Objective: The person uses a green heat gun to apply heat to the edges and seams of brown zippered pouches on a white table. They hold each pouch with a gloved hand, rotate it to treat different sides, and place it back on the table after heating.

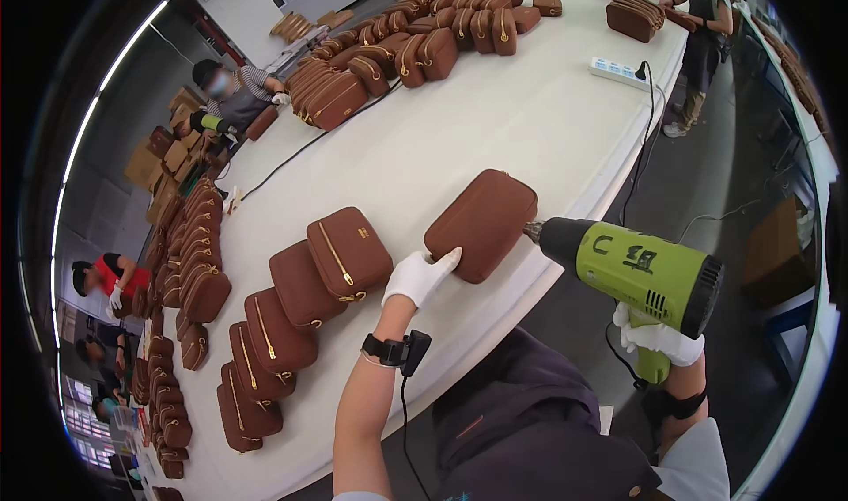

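Note:
A brown rectangular bag [484, 224] with rounded corners lies at the table's near edge, its plain side up. My left hand [420, 277], in a white glove, grips its near left corner, thumb on top. My right hand [661, 337], also gloved, is wrapped round the handle of a green and black heat gun [632, 269]. The gun's metal nozzle points at the bag's right side, very close to it; whether they touch I cannot tell. Left of my left hand, several like bags with gold zippers overlap in a row, the nearest bag [350, 252] beside my wrist.
Bags in rows [340, 94] fill the white table's [521, 121] far and left sides. A power strip [618, 72] with black cords sits near the right edge. A co-worker [234, 99] across the table holds another heat gun; another person [707, 37] stands far right.

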A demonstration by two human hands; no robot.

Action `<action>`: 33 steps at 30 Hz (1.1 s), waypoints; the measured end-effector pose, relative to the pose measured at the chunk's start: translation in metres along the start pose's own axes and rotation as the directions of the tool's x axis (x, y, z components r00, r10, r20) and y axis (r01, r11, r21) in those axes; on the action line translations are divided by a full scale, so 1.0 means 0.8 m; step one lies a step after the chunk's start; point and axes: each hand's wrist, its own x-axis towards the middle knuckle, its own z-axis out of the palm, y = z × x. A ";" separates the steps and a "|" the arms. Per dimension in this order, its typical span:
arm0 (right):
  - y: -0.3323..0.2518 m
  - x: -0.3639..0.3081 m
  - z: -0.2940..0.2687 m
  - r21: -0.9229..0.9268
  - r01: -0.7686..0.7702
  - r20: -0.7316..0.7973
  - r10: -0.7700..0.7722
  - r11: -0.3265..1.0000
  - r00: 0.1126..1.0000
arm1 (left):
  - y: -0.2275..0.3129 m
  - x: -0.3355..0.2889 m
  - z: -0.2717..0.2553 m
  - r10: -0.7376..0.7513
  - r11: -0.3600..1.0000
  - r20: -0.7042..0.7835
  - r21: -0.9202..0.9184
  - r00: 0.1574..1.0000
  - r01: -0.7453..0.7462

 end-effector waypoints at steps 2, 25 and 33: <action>0.001 0.009 0.004 0.023 0.019 0.041 -0.020 1.000 0.999 | 0.035 -0.021 -0.011 0.106 0.991 -0.116 0.093 0.988 -0.095; -0.018 0.078 0.066 -0.135 -0.029 0.195 0.055 0.990 0.979 | 0.023 -0.001 -0.014 0.368 0.900 -0.091 -0.218 0.926 -0.379; -0.038 0.113 0.090 -0.283 -0.076 0.175 0.129 0.956 0.976 | -0.026 0.030 0.046 0.317 0.661 -0.410 -0.551 0.855 -0.510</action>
